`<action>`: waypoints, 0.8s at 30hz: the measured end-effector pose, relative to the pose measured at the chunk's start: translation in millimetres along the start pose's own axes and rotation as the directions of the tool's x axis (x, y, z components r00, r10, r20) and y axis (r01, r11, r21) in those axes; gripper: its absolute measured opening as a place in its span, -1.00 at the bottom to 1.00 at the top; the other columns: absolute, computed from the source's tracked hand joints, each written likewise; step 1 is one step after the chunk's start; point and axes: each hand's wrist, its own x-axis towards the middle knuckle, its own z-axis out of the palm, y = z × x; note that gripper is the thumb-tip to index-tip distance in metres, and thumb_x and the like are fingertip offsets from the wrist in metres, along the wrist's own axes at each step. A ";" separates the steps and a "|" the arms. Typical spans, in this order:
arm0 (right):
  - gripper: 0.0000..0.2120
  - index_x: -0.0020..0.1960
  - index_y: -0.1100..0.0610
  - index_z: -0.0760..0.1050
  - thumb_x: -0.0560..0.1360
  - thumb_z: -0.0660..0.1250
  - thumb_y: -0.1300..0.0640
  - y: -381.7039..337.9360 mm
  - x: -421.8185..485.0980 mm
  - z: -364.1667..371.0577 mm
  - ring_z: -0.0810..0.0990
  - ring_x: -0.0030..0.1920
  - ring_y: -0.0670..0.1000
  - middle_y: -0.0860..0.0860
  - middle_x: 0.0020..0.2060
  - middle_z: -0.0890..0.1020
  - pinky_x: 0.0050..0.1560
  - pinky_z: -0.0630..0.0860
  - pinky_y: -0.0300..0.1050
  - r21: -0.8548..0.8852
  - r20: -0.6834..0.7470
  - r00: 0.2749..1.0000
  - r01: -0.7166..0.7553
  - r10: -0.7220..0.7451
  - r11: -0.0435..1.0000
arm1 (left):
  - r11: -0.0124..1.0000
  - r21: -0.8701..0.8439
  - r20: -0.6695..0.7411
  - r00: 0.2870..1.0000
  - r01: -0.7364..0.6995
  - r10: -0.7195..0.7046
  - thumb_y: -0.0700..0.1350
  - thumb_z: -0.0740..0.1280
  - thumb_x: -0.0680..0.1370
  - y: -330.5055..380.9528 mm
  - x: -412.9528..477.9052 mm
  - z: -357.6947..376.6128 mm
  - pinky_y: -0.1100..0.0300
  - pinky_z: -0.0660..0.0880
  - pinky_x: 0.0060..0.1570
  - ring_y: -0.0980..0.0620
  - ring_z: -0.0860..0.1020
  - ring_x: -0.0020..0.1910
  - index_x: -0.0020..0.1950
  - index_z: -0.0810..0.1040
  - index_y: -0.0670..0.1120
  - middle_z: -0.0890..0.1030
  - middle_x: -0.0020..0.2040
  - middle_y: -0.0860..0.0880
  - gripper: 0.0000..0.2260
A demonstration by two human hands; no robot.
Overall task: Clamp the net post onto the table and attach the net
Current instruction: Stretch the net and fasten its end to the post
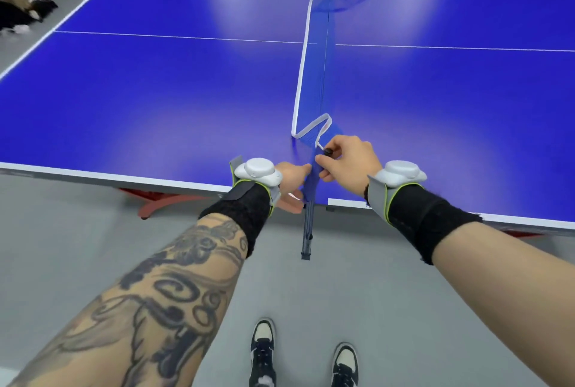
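Both forearms reach forward and converge, wrists wrapped in black bands with grey-white pods strapped on top. Left forearm heavily tattooed, right one bare. Left hand (pixel 291 184) turned thumb-up, fingers curled around something at its inner side, fingertips hidden. Right hand (pixel 348 161) knuckles up, thumb and forefinger pinched together, remaining fingers folded beneath. Hands nearly touching, right slightly farther forward.

Table top (pixel 155 91) smooth, semi-gloss blue; net (pixel 314 75) fine sheer mesh, white cloth tape edging; wristbands (pixel 426 218) black, fuzzy fabric.
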 end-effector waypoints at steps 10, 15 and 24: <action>-0.83 0.00 0.06 0.38 0.54 0.37 0.18 7.2 -40.8 -7.3 0.71 -0.38 0.02 0.15 -0.23 0.68 -0.17 0.70 -0.03 0.134 -0.057 0.997 0.059 -0.052 0.989 | 0.972 -0.233 -0.026 0.999 -0.033 0.028 0.00 0.33 0.63 -33.5 -13.5 20.4 -0.08 0.62 0.07 -0.20 0.62 -0.04 0.36 0.42 -0.28 0.59 0.23 -0.33 -0.57; -0.82 -0.04 0.11 0.43 0.50 0.45 0.17 -0.9 -54.7 -0.2 0.71 -0.37 0.05 0.18 -0.25 0.68 -0.22 0.70 -0.10 0.102 -0.080 0.995 0.067 -0.059 0.993 | 0.972 -0.217 -0.010 0.996 -0.090 0.090 -0.08 0.35 0.62 -48.4 -15.0 16.3 -0.03 0.65 0.02 -0.18 0.64 -0.06 0.15 0.53 -0.27 0.64 0.17 -0.32 -0.74; -0.88 -0.08 0.14 0.49 0.50 0.43 0.15 -19.7 -67.2 16.0 0.71 -0.36 0.03 0.13 -0.24 0.68 -0.18 0.70 -0.07 -0.031 -0.131 0.987 0.094 -0.097 0.995 | 0.967 -0.186 0.024 0.983 -0.176 0.184 -0.38 0.34 0.55 -71.1 -9.6 1.7 -0.10 0.60 0.16 -0.14 0.60 -0.11 0.03 0.56 -0.17 0.60 -0.05 -0.26 -0.86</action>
